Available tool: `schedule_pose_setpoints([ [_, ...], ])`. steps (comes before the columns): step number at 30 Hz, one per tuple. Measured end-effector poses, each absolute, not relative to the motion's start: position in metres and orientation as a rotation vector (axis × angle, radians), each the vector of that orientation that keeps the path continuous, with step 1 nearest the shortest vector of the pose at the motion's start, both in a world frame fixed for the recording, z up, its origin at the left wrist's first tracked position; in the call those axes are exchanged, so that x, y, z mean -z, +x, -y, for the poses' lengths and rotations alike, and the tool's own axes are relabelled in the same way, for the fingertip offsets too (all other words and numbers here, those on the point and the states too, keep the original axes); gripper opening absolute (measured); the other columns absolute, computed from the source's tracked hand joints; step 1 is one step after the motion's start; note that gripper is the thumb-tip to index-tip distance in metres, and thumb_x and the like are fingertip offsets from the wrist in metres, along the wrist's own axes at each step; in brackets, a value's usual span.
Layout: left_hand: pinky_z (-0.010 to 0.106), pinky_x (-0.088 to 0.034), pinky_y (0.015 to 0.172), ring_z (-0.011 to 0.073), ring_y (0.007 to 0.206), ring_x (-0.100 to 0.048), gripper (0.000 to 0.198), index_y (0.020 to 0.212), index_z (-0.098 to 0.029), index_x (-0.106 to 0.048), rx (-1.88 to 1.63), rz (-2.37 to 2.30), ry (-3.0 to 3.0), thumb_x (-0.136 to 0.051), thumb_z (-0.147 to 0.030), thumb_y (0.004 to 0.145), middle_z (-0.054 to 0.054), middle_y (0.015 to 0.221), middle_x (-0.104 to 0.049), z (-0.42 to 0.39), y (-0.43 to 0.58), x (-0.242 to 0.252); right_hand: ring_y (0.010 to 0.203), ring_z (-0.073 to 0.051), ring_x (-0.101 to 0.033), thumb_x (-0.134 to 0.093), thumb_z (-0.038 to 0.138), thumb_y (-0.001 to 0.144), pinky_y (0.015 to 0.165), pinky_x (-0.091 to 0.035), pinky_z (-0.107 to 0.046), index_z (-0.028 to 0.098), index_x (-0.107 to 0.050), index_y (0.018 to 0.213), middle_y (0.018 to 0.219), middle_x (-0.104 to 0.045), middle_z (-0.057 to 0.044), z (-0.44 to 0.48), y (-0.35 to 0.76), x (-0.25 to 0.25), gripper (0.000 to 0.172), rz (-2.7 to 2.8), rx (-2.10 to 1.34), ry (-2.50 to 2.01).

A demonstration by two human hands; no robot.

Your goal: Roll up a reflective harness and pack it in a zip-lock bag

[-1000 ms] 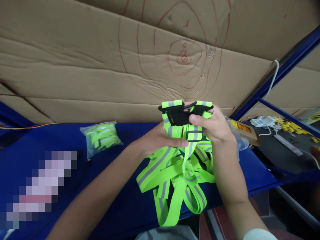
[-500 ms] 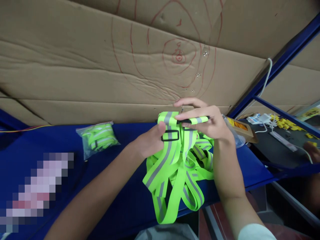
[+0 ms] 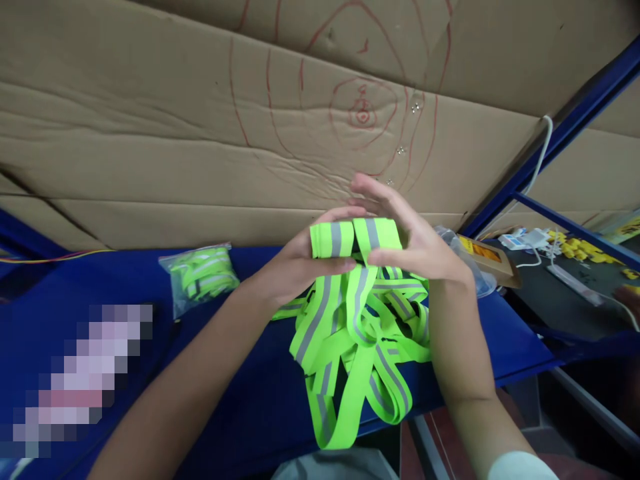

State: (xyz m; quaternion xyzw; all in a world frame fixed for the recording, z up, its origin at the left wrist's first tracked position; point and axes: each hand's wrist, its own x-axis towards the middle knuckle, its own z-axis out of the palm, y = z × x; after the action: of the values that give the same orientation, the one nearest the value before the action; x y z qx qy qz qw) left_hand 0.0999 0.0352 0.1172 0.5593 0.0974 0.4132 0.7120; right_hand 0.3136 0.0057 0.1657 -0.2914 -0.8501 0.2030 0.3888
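A fluorescent green reflective strap (image 3: 371,233) with a grey stripe is folded between my two hands. My left hand (image 3: 305,257) grips the left fold, thumb in front and fingers behind. My right hand (image 3: 415,243) holds the right fold, its thumb across the front and its upper fingers raised behind. Below the hands, a tangle of green straps (image 3: 345,373) hangs in loops over the front of the blue table. The black buckle is out of sight.
A clear bag of folded green straps (image 3: 203,277) lies on the blue table (image 3: 240,387) to the left. A cardboard box (image 3: 490,260) and clear plastic stand at the right. Cardboard sheeting (image 3: 175,153) rises behind, beside a blue metal frame (image 3: 565,127). Yellow pieces (image 3: 575,247) lie on the dark surface further right.
My left hand has moved up around the fold. The right hand has turned and opened wider round the strap. The black buckle and the short dark-edged strap end have gone out of sight.
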Motion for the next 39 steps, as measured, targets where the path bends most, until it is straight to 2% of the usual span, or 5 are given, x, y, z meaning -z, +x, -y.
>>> schedule_pose_setpoints([
  [7,0.028,-0.055,0.087,0.0160,0.097,-0.069,0.057,0.116,-0.026,-0.062,-1.026,-0.218,1.035,-0.087,-0.006,0.069,-0.002,0.106,-0.072,-0.041,0.101,-0.117,0.130,-0.023,-0.062,-0.067,0.041,0.098,0.112,-0.049,-0.039,0.022,-0.059,0.135,0.142,-0.066,-0.007,-0.012,0.286,-0.150,0.043,2.013,-0.368,-0.786],
  [18,0.027,-0.056,0.084,0.0154,0.088,-0.073,0.078,0.125,-0.030,-0.060,-0.991,-0.292,0.894,-0.088,0.000,0.059,-0.006,0.097,-0.076,-0.038,0.102,-0.115,0.084,-0.019,-0.065,-0.072,0.048,0.094,0.078,-0.052,-0.032,0.022,-0.060,0.097,0.088,-0.067,0.000,-0.013,0.281,-0.140,0.029,1.985,-0.101,-0.868],
  [25,0.048,-0.056,0.100,0.0329,0.100,-0.076,0.042,0.105,-0.015,-0.078,-0.840,-0.418,0.989,-0.093,-0.033,0.069,0.009,0.101,-0.080,-0.028,0.111,-0.108,0.090,-0.019,-0.070,-0.076,0.041,0.091,0.083,-0.060,-0.033,0.023,-0.067,0.106,0.100,-0.071,-0.002,-0.002,0.279,-0.147,0.025,1.733,-0.108,-0.729],
  [31,0.047,-0.059,0.098,0.0307,0.098,-0.077,0.039,0.109,-0.016,-0.078,-0.808,-0.425,1.060,-0.090,-0.030,0.074,0.010,0.105,-0.081,-0.030,0.104,-0.114,0.074,-0.016,-0.071,-0.075,0.049,0.090,0.060,-0.062,-0.028,0.026,-0.067,0.121,0.112,-0.072,-0.004,0.004,0.278,-0.143,0.040,1.792,-0.296,-0.840],
  [39,0.047,-0.059,0.098,0.0391,0.115,-0.072,0.081,0.123,-0.015,-0.073,-0.517,-0.006,1.080,-0.078,-0.076,0.071,0.018,0.121,-0.076,-0.036,0.093,-0.120,0.114,-0.025,-0.070,-0.063,0.025,0.098,0.107,-0.054,-0.044,0.030,-0.073,0.117,0.117,-0.075,-0.005,0.005,0.298,-0.159,0.022,2.023,0.070,-0.701],
])
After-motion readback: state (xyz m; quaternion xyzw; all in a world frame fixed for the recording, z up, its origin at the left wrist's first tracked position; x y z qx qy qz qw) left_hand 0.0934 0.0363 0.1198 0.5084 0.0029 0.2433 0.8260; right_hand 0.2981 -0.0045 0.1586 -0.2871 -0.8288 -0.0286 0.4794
